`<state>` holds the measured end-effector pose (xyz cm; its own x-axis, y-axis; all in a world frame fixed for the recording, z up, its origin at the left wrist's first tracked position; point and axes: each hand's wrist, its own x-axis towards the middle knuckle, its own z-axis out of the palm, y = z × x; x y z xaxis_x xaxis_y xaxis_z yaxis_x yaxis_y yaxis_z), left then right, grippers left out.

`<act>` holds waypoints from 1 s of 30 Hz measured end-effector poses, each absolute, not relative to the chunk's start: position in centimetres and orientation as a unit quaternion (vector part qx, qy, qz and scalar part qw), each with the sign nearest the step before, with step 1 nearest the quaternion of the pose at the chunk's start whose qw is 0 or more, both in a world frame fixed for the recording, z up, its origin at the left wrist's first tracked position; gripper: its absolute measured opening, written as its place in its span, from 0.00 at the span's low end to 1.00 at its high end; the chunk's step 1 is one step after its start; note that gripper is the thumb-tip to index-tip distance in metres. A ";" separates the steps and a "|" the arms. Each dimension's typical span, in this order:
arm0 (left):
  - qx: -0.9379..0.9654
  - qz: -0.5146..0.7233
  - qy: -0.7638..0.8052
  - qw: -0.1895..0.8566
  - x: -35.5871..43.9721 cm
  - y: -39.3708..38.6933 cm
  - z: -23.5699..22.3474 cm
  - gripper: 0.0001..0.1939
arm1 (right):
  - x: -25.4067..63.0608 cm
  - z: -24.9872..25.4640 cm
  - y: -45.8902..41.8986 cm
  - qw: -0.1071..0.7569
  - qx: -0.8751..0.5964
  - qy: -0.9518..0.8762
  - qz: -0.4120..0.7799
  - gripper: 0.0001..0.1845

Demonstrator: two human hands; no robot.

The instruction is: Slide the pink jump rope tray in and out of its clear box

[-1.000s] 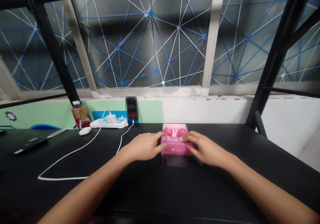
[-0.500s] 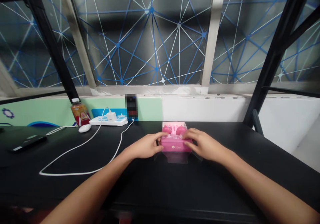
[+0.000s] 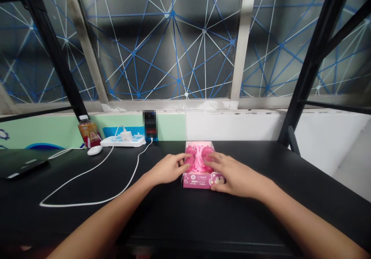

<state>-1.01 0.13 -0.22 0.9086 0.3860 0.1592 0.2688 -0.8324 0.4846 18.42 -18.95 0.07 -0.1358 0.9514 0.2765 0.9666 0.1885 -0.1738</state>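
A pink retail box [image 3: 199,182] with a cartoon bear on its front label stands on the black table. Inside its transparent cover lie pink earphones [image 3: 198,159], with a looped pink cable between the round earpieces. My left hand [image 3: 168,169] grips the box's left side, fingertips next to the left earpiece. My right hand [image 3: 234,175] holds the right side, fingers reaching over the right earpiece and partly covering the bear. No other person's hands appear.
Behind on the black table [image 3: 72,220] are a white power strip [image 3: 123,142] with a charger, a white cable [image 3: 87,196], a white mouse [image 3: 94,150], a juice bottle [image 3: 89,132], a dark flat device [image 3: 23,167] and a pixelated upright object [image 3: 150,124].
The box has shifted toward me and its front label now faces up more fully, showing the bear. My right hand has slid toward the box's front, and the view has dropped slightly.
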 end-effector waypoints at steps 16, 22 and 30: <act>0.939 0.166 0.297 0.046 3.8 2.7 1.7 0.24 | 15.2 2.2 -20.5 0.113 -0.493 -0.857 0.094 0.08; 0.938 0.152 0.310 0.041 6.1 5.4 1.7 0.25 | 14.4 3.1 -20.3 0.081 -0.484 -0.859 0.145 0.07; 0.942 0.153 0.293 0.067 4.2 5.6 2.9 0.24 | 14.5 5.0 -20.1 0.107 -0.473 -0.836 0.258 0.18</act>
<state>4.22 5.57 2.94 0.7821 0.5714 0.2487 0.5305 -0.8199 0.2154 14.47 -20.11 4.98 -0.5303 0.8453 -0.0649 0.7350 0.4203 -0.5322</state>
